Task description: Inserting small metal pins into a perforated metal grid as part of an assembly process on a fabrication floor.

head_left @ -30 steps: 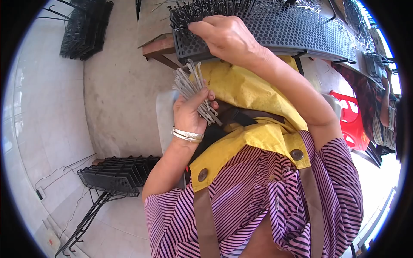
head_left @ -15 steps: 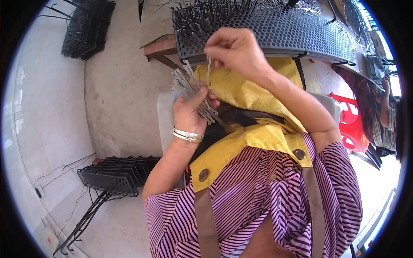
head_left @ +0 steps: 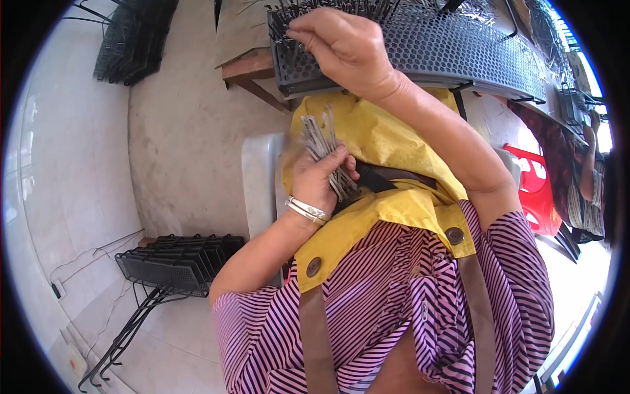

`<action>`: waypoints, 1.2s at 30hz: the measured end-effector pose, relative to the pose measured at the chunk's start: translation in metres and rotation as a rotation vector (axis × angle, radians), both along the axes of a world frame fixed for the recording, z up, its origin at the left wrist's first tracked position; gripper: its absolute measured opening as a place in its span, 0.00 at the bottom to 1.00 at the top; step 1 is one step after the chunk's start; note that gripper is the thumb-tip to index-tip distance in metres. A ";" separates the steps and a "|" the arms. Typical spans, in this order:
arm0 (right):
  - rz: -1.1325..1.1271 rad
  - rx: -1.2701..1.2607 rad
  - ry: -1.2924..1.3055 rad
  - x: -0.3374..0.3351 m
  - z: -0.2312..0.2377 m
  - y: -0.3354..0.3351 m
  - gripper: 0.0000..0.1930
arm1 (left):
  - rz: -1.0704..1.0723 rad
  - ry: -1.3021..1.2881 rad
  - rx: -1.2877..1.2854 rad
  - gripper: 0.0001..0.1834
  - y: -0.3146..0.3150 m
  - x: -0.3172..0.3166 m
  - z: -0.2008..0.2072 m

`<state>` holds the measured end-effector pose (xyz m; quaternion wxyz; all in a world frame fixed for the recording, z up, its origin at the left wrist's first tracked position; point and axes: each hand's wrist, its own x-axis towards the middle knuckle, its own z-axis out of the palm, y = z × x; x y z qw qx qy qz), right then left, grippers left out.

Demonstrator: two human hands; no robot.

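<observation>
My left hand, with bangles at its wrist, is closed around a bundle of thin grey metal rods. The rods fan out above the thumb, and their lower ends stick out below the fingers, over my yellow apron. Higher up, my right hand reaches over the left end of a black perforated metal rack. Its thumb and forefinger are pinched together; whether a rod is between them I cannot make out. Many dark rods stand in the rack just behind that hand.
A brown table corner juts out left of the rack. Stacked black racks stand at lower left and upper left. A red plastic stool is at right, near another person's arm.
My right hand has moved up and left, away from the bundle, to the rack's left end; it held a single rod before. My left hand has shifted slightly right and down with the bundle.
</observation>
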<state>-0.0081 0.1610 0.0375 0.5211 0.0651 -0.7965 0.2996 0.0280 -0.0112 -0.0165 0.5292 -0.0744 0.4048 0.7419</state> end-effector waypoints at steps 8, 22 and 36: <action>0.175 0.140 -0.140 -0.004 0.000 -0.001 0.08 | -0.058 -0.049 -0.026 0.07 0.001 0.005 -0.002; -0.047 0.136 -0.445 0.017 -0.001 -0.016 0.08 | -0.066 -0.077 0.017 0.11 -0.003 -0.006 0.012; 0.177 -0.983 -0.752 0.049 0.011 0.002 0.04 | 0.022 -0.006 0.087 0.14 -0.003 -0.016 0.018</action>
